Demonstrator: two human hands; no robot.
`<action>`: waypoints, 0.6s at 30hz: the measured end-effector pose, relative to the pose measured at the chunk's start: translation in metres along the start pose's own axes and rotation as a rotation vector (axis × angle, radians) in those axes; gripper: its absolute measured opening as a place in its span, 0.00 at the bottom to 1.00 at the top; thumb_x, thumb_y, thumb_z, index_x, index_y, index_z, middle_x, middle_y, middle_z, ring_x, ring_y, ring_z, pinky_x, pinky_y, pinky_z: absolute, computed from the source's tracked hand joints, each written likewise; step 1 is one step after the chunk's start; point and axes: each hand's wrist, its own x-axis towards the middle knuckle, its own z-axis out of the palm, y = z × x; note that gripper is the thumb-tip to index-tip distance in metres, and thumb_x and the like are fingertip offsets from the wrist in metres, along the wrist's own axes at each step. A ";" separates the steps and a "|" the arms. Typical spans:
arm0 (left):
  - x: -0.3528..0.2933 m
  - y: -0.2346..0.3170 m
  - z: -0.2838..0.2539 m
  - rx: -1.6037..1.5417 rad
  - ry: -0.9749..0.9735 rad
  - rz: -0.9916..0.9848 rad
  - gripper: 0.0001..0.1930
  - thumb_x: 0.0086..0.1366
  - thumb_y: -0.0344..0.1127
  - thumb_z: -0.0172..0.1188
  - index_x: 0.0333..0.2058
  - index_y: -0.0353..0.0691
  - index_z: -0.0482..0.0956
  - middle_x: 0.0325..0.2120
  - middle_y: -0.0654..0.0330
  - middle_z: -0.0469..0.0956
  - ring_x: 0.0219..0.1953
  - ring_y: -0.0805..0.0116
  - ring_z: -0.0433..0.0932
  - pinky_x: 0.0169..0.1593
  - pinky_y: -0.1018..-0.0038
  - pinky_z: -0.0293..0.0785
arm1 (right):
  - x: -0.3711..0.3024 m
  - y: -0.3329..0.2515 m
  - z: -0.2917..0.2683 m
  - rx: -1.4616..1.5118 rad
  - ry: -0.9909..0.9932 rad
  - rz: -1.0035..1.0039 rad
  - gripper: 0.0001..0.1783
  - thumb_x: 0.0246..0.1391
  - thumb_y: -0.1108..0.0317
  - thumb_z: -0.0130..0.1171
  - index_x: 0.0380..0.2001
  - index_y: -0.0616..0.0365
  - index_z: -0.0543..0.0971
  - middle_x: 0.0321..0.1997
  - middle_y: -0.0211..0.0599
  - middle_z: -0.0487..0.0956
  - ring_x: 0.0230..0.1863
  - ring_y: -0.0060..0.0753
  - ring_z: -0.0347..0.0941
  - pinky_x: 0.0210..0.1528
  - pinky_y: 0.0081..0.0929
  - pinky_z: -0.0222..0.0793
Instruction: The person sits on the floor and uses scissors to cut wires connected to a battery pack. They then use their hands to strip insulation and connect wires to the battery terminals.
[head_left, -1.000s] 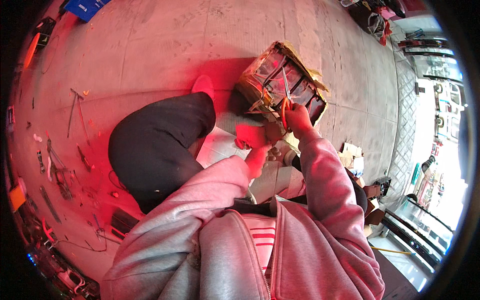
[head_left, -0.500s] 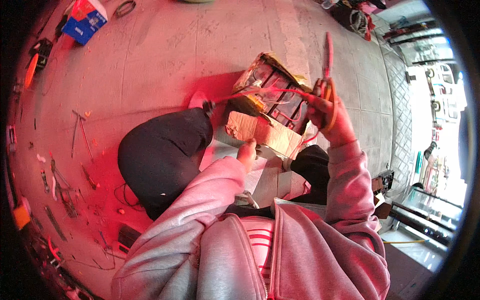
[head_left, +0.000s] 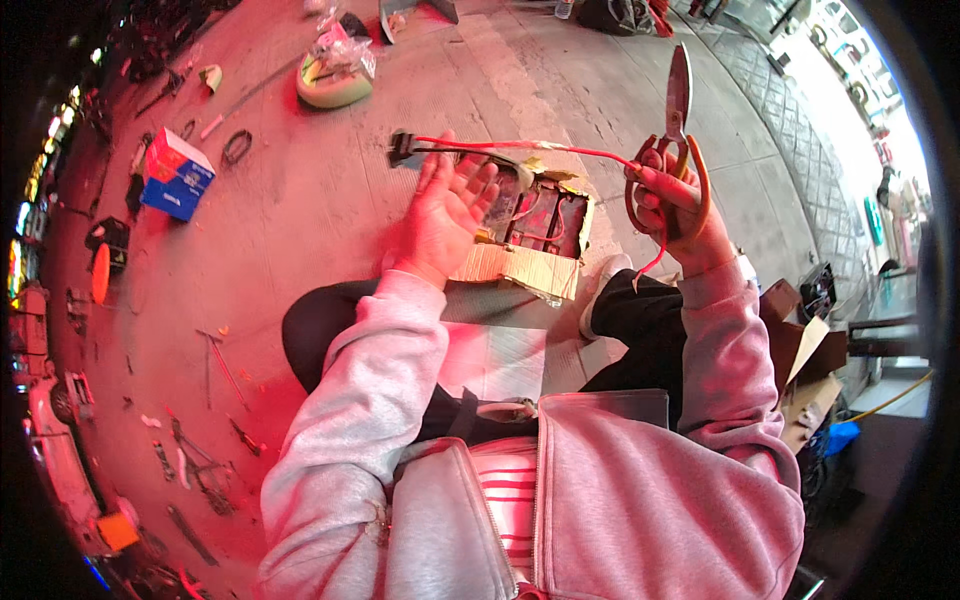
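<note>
An opened cardboard box (head_left: 518,266) sits on the concrete floor (head_left: 300,190) toward 12 o'clock, between a seated person's two raised hands, its torn flap folded out toward 6 o'clock. Inside are dark rectangular blocks (head_left: 537,218) with thin wires across them. At 11 o'clock, a pale green rounded shell (head_left: 333,94) holds a clear plastic bag (head_left: 347,57); at 10 o'clock stands a blue-and-red carton (head_left: 178,182), its contents hidden.

A red wire (head_left: 578,149) stretches above the box, its long axis running from 9 to 3 o'clock. A black connector (head_left: 402,149) marks its 9 o'clock end, and a loose tail hangs below the right hand (head_left: 676,200), pointing toward 7 o'clock. That hand is curled closed around the orange-handled scissors (head_left: 679,88) and the wire; the blades are together, pointing to 12 o'clock, the handle loops toward 6. The left hand (head_left: 438,222) is open, palm up, fingers spread toward 1 o'clock, gripping nothing; whether its fingertips touch the wire cannot be told.
</note>
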 end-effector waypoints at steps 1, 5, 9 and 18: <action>0.002 0.011 0.007 0.032 -0.048 0.009 0.26 0.71 0.48 0.56 0.65 0.56 0.63 0.54 0.55 0.75 0.52 0.62 0.77 0.56 0.62 0.73 | -0.001 0.002 -0.004 0.039 0.056 0.001 0.07 0.58 0.72 0.62 0.32 0.53 0.71 0.22 0.28 0.72 0.17 0.19 0.64 0.16 0.17 0.56; 0.002 0.055 0.029 0.168 -0.275 0.060 0.31 0.68 0.49 0.60 0.65 0.52 0.62 0.53 0.53 0.75 0.52 0.60 0.76 0.57 0.59 0.73 | 0.006 0.016 -0.026 0.140 0.020 0.009 0.07 0.57 0.73 0.63 0.35 0.56 0.74 0.26 0.31 0.77 0.19 0.17 0.69 0.16 0.16 0.62; 0.012 0.083 0.043 0.516 -0.185 0.100 0.22 0.69 0.49 0.58 0.57 0.48 0.72 0.46 0.58 0.80 0.49 0.63 0.79 0.52 0.64 0.77 | 0.018 0.034 -0.046 0.184 0.055 0.081 0.07 0.58 0.73 0.63 0.36 0.59 0.74 0.35 0.40 0.82 0.25 0.20 0.78 0.19 0.15 0.71; 0.057 0.127 0.002 0.527 0.354 0.384 0.18 0.67 0.49 0.61 0.51 0.50 0.74 0.41 0.66 0.81 0.43 0.70 0.76 0.43 0.73 0.75 | 0.024 0.029 -0.073 0.215 0.326 0.084 0.12 0.60 0.66 0.63 0.40 0.56 0.70 0.38 0.46 0.82 0.31 0.32 0.82 0.22 0.25 0.76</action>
